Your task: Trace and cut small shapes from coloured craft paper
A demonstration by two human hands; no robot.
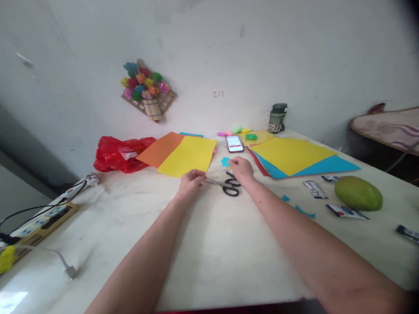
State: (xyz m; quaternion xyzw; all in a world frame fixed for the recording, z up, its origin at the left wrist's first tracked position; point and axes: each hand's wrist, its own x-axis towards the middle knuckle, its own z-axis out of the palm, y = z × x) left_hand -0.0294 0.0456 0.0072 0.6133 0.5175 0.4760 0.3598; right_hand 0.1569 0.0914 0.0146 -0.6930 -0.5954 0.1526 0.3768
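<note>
Both hands are curled: in my remote view the right hand (pixel 242 169) pinches a blue paper star (pixel 224 162) short of the far edge of the table (pixel 203 266), while the left hand (pixel 190 183) sits at the tips of the scissors (pixel 230 191), gripping them or not, I cannot tell. I see a phone (pixel 235 145) beyond the star, a green fruit (pixel 358 193) toward the right edge

Only thing I can actually read here is "217" (pixel 218 94), handwritten in reddish strokes on the white wall (pixel 196 52), above the phone (pixel 235 148) and a bit to its left. The bottle (pixel 277 117) behind and right of the phone has a label, and the small wrappers (pixel 315 189) out to its right have print, but it's all too blurry, sorry.
</note>
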